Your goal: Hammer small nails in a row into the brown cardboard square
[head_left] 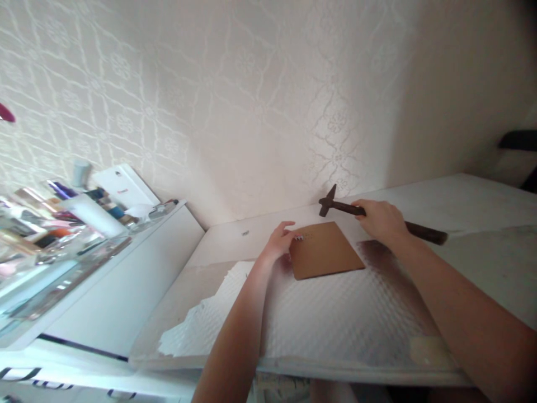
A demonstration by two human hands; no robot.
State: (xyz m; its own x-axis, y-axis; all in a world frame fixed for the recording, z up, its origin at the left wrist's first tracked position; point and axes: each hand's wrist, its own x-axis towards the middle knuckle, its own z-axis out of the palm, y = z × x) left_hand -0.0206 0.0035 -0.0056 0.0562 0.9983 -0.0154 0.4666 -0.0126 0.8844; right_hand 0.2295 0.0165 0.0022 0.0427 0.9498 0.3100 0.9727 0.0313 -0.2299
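Observation:
In my right hand (382, 221) is a hammer (346, 208), its dark handle gripped partway along. The hammer head is raised to the left, above the far edge of a flat brown board (329, 254). My left hand (282, 239) is at the board's left edge with its index finger stretched out and apart from the fingers below. Beside those fingertips, several small shiny metal pieces (299, 237), which look like nails, stand or lie on the board. Blur hides their exact shape. The board lies on a white quilted sheet (331, 319) with a torn left edge.
On the white table (222, 240), a small dark metal cluster (245, 233) lies left of my left hand. A white cabinet (126, 285) rises at the left, crowded with bottles, tubes and a white box (126, 187). The patterned wall (251, 112) stands behind the table.

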